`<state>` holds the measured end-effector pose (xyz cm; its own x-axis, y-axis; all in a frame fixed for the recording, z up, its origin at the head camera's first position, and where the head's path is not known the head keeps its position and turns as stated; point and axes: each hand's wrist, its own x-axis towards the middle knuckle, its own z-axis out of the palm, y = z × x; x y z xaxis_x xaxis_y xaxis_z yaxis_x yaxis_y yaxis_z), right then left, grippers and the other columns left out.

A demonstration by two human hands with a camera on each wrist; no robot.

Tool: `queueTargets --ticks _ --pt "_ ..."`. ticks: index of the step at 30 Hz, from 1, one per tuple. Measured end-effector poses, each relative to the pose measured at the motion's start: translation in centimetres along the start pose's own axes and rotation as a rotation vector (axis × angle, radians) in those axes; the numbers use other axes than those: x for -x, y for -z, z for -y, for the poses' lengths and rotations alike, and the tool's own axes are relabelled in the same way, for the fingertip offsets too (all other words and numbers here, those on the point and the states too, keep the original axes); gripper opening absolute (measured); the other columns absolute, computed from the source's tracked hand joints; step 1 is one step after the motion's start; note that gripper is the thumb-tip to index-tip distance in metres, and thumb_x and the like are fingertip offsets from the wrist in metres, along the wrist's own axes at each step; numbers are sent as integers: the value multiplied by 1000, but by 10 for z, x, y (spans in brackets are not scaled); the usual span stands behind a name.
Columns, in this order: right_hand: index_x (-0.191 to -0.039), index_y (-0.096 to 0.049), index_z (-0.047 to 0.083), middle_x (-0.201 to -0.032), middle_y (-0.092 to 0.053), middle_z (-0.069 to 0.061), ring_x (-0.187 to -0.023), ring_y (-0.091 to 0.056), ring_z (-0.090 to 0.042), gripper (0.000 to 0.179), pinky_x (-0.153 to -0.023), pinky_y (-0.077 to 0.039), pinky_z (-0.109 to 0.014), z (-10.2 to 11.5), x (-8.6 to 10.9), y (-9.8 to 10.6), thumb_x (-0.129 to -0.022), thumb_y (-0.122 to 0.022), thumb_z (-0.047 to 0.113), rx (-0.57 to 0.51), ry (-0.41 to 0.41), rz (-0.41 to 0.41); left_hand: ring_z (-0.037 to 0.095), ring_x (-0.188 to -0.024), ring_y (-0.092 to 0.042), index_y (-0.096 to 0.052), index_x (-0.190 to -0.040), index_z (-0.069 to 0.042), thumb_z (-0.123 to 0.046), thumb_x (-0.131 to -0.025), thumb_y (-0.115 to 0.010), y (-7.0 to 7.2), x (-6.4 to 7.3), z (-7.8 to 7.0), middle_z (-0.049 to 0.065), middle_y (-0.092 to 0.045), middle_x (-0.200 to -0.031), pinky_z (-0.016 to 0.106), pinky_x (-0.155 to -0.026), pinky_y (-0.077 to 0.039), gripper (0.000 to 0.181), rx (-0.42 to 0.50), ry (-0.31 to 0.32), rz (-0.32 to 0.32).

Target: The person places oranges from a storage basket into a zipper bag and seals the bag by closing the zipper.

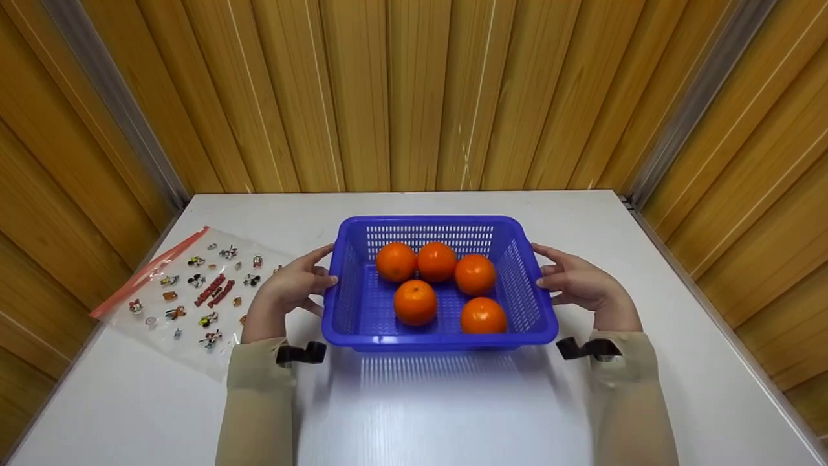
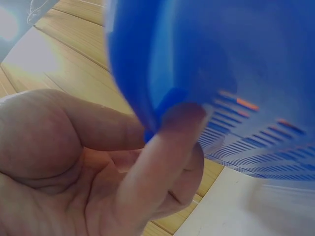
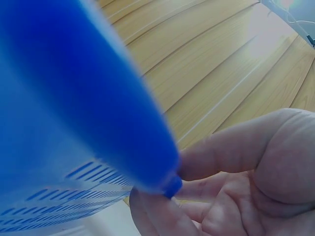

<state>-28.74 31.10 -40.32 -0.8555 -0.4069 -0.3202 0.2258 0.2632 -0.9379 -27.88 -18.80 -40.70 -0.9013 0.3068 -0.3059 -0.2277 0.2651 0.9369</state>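
Observation:
A blue plastic basket (image 1: 440,340) with slotted walls holds several oranges (image 1: 415,303), three along the back and the others nearer the front. My left hand (image 1: 294,285) grips its left rim, and my right hand (image 1: 579,285) grips the right rim at about the same height. In the left wrist view, the left thumb and fingers (image 2: 160,162) pinch the basket's lip from both sides. The right wrist view has the right thumb and fingers (image 3: 162,214) pinching the opposite lip. Below the basket's front edge, its slotted shadow falls on the table.
A clear zip bag (image 1: 187,349) with a red closure lies on the white table (image 1: 440,421) at the left, partly behind my left hand. Small coloured figures (image 1: 208,320) show in it. Wood-look panels (image 1: 414,97) stand behind the table and along both sides.

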Motion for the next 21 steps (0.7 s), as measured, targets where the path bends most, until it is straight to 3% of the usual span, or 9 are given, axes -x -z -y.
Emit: queueTargets --ticks 3,6,8,11,13,15,17,21 --pt "-167 -2 14 -119 -69 -6 -101 -73 -17 89 -91 -63 -41 0 1 1 -99 -57 1 6 -7 -6 20 -92 -71 -10 -167 -16 -7 -104 -55 2 0 0 16 -60 -118 40 -69 -66 78 -15 1 -3" --pt "-167 -2 14 -120 -69 -6 -103 -73 -18 89 -93 -63 -42 1 1 1 -99 -57 1 11 -11 -9 34 -114 -69 -10 -166 -11 -15 -107 -51 7 0 1 29 -54 -140 43 -88 -64 72 -12 4 -58" --pt "-167 -2 14 -120 -69 -7 -104 -73 -18 89 -94 -62 -43 1 1 2 -98 -57 1 12 -11 -9 43 -133 -57 -10 -165 -5 -21 -110 -47 14 0 2 35 -40 -154 47 -103 -58 69 -20 8 -154" --pt "-167 -3 14 -119 -69 -6 -103 -72 -18 89 -93 -63 -43 1 1 2 -98 -58 1 13 -8 -12 50 -148 -37 -12 -162 5 -27 -111 -40 29 1 9 38 -26 -161 54 -120 -41 67 -142 31 -380" --pt "-167 -3 14 -117 -69 -5 -103 -72 -18 89 -93 -63 -43 0 0 2 -98 -58 1 10 -6 -12 52 -150 -30 -14 -160 8 -30 -110 -38 41 3 16 39 -22 -161 57 -124 -32 67 -240 91 -535" --pt "-167 -3 13 -115 -69 -3 -102 -72 -17 89 -93 -63 -43 0 0 1 -98 -59 1 8 -6 -12 57 -149 -24 -15 -159 10 -33 -110 -38 51 4 27 43 -20 -159 62 -125 -27 70 -326 172 -647" --pt "-167 -2 13 -113 -69 -2 -101 -72 -17 90 -93 -63 -43 -1 0 1 -98 -59 1 6 -5 -8 63 -147 -20 -12 -158 12 -36 -109 -36 58 6 38 47 -18 -157 67 -122 -26 73 -359 261 -696" --pt "-166 -2 13 -113 -69 -2 -101 -72 -16 90 -94 -62 -44 -1 0 1 -98 -60 2 -1 2 -4 68 -141 -22 -18 -155 16 -42 -110 -32 62 8 55 52 -21 -151 71 -117 -28 74 -431 420 -707"
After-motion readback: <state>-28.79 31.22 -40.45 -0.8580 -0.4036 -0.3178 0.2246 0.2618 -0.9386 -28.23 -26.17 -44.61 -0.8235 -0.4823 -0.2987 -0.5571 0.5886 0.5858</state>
